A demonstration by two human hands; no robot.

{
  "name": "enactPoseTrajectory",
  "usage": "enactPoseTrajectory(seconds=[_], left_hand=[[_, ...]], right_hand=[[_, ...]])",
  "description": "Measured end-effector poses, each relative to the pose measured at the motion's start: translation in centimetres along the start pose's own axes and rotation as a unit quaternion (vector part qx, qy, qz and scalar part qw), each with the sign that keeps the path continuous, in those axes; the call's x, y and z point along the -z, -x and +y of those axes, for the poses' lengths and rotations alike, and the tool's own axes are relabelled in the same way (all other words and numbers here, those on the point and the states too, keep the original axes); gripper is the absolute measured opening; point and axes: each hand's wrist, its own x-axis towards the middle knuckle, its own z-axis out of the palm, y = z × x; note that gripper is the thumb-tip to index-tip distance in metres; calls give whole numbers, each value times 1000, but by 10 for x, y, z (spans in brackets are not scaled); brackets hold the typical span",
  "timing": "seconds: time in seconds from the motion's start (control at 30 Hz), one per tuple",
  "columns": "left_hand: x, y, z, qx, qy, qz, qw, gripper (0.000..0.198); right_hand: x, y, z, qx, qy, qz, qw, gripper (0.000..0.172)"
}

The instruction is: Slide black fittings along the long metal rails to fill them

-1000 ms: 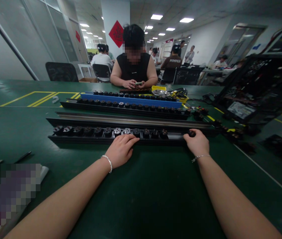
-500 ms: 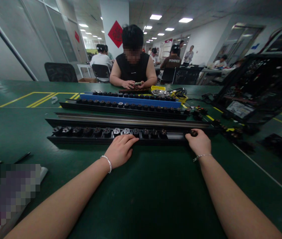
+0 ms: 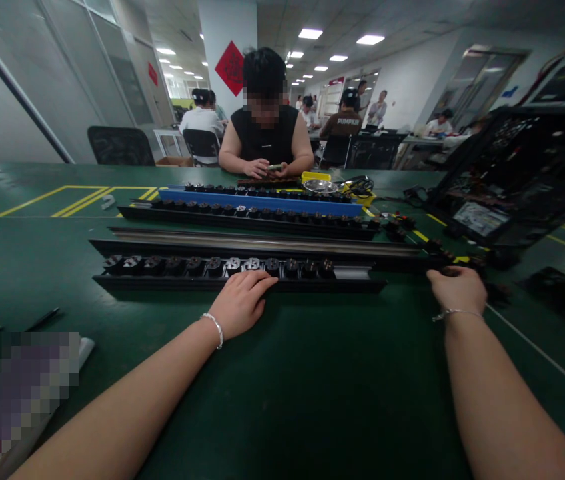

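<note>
A long black rail (image 3: 322, 287) lies across the table, with a row of round black socket modules (image 3: 193, 265) set in its channel. Past the last module, the right end of the channel shows bare pale metal. My left hand (image 3: 237, 303) is closed over the rail's front wall near its middle, fingers on top and thumb in front. Off the rail's right end, my right hand (image 3: 462, 293) holds a dark round socket module (image 3: 452, 271), mostly covered by the fingers. Just behind lies a second long black rail (image 3: 262, 245).
Farther back are another filled black rail (image 3: 247, 219) and a blue rail (image 3: 262, 201). Loose modules (image 3: 437, 250) trail along the right, near an open black case (image 3: 512, 173). A pen (image 3: 42, 319) lies at left. Across the table sits a person (image 3: 265, 133).
My right hand has moved right, away from the rail's end, with the dark module in its fingers. My left hand keeps its place on the rail.
</note>
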Motion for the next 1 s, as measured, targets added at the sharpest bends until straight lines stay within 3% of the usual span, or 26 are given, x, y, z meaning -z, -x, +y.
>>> enactPoseTrajectory(seconds=[0.13, 0.2, 0.3, 0.7, 1.0], left_hand=[[0, 0, 0, 0, 2, 0, 1000, 49], [0, 0, -1, 0, 3, 0, 1000, 50], [-1, 0, -1, -2, 4, 4, 1000, 49], [0, -1, 1, 8, -1, 5, 1000, 48], [0, -3, 2, 16, -1, 2, 1000, 47]], right_hand=[[0, -18, 23, -48, 24, 64, 996, 56], [-6, -25, 32, -60, 42, 58, 996, 54], [-16, -31, 36, -18, 76, 49, 996, 48], [-42, -54, 16, 83, 145, 30, 986, 42], [-54, -60, -7, 122, 103, -1, 987, 39]])
